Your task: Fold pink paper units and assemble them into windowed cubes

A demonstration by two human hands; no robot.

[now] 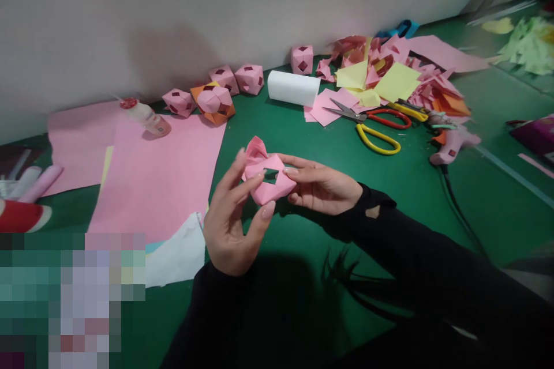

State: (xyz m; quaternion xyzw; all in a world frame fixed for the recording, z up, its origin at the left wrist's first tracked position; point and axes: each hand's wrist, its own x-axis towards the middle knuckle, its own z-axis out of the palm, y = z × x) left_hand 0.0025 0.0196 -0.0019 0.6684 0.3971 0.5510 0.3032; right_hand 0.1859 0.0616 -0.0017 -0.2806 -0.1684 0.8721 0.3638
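Carefully, my left hand [231, 228] and right hand [331, 185] pinch the folded pink paper [271, 192], seemingly mid-shaping, its raised flap [255, 149] likely needing tucking.

A: What occupies the centre of the frame?
B: The left hand [234, 222] and right hand [325, 185], holding a folded pink paper form [273, 193] with a four-sided opening.
A: The upper right?
B: Paper scraps [398, 82], pink and yellow; below them, scissors [360, 117] and a glue gun [452, 146].
A: The upper left?
B: A bottle [148, 119] on a pink sheet [164, 184].
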